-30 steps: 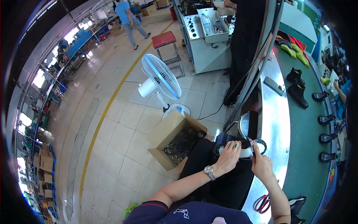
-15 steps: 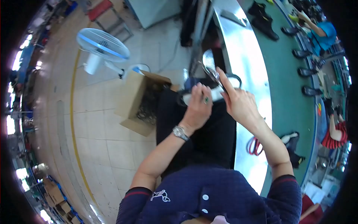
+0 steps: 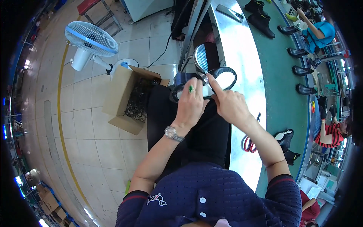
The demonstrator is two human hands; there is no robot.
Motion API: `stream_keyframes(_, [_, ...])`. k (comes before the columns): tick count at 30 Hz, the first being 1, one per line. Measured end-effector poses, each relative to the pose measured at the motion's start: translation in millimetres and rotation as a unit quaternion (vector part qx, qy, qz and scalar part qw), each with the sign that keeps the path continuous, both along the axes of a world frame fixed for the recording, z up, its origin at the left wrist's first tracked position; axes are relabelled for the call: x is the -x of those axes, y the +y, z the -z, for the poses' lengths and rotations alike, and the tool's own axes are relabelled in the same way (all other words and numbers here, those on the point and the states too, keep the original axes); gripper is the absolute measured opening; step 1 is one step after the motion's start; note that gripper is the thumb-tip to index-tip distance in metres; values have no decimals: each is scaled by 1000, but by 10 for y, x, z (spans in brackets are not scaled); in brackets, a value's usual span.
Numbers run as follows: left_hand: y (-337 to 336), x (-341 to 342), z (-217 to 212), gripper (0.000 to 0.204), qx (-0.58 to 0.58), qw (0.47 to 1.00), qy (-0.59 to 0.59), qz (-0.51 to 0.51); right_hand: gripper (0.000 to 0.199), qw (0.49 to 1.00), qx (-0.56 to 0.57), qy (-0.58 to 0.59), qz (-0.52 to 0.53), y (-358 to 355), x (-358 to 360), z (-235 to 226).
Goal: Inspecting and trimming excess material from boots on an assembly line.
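A black-edged white piece, with rounded ends like a shoe sole, lies across my knees. My left hand rests over its left part, fingers together and bent onto it; green shows on one finger. In my right hand is a metal tool with a round, patterned, shiny head. The index finger stretches along the tool while the other fingers curl. My hands cover much of the tool's handle and the middle of the piece.
Left of my legs stands an open cardboard box holding dark, stringy scraps, with a fan behind. Red-handled scissors lie on the metal bench at my right. Beyond it, a green conveyor carries black shoes; people work across from me.
The tool's head has tipped and come to face upward, just beyond the black-edged piece. Both hands stay close over the piece. The whole view has shifted slightly.
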State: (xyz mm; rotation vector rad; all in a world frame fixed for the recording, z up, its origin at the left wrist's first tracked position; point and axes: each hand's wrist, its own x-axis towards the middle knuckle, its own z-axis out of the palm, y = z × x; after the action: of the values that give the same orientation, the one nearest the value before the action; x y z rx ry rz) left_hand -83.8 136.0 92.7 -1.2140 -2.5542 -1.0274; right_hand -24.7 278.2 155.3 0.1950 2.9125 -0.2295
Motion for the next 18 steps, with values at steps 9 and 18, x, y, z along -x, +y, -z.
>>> stream_keyframes(9, [-286,135,33,74,137,986,92,-33,71,999,28,24,9,-145,93,49])
stream_keyframes(18, [-365,135,71,69,18,999,-7,-32,62,996,91,14,-10,-168,152,-2])
